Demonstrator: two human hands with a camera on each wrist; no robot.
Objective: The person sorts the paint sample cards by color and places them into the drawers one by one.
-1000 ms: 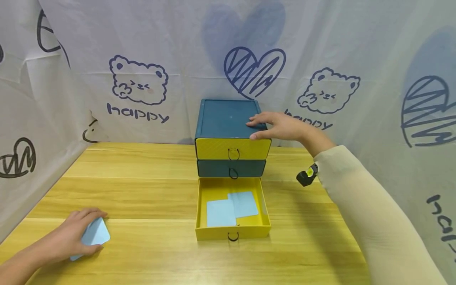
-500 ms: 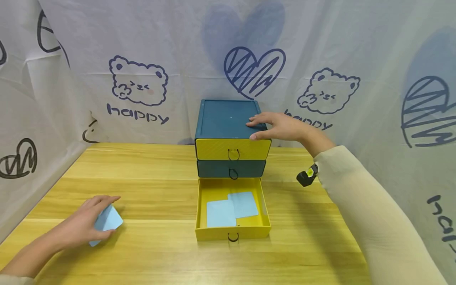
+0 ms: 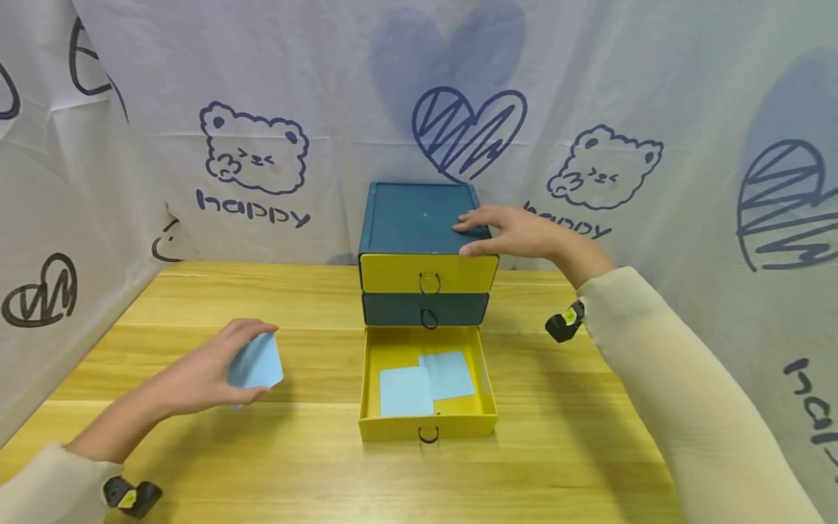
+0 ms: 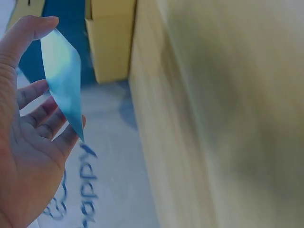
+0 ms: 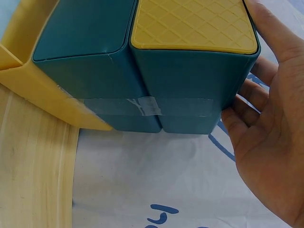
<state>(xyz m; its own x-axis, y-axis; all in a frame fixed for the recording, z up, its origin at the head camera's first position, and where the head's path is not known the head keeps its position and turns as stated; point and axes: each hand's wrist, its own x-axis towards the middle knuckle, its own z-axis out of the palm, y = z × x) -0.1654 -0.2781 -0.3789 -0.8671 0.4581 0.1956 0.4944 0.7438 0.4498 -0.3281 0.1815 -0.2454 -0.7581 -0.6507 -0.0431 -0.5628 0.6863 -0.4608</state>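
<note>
My left hand [image 3: 216, 367] pinches a light blue square card [image 3: 257, 362] by its edges between thumb and fingers, raised over the table left of the drawer unit. In the left wrist view the card [image 4: 64, 78] appears nearly edge-on. My right hand [image 3: 513, 231] rests on the right side of the blue drawer unit's top [image 3: 419, 215], fingers extended; the right wrist view has the hand [image 5: 270, 114] against the unit's side. The bottom yellow drawer [image 3: 428, 428] is pulled out, with two light blue cards [image 3: 406, 393] overlapping inside. The upper yellow drawer [image 3: 393, 274] and the teal middle drawer [image 3: 393, 311] are pushed in.
The wooden table [image 3: 294, 466] runs up to a white cloth backdrop [image 3: 353, 87] printed with bears and hearts. Clear tape [image 5: 147, 106] joins the stacked drawer boxes on one side. Black loop pulls [image 3: 428, 437] hang from the drawer fronts.
My left hand has lifted the card off the table's left side and carried it rightward and forward toward the drawer unit. The right hand stays where it was.
</note>
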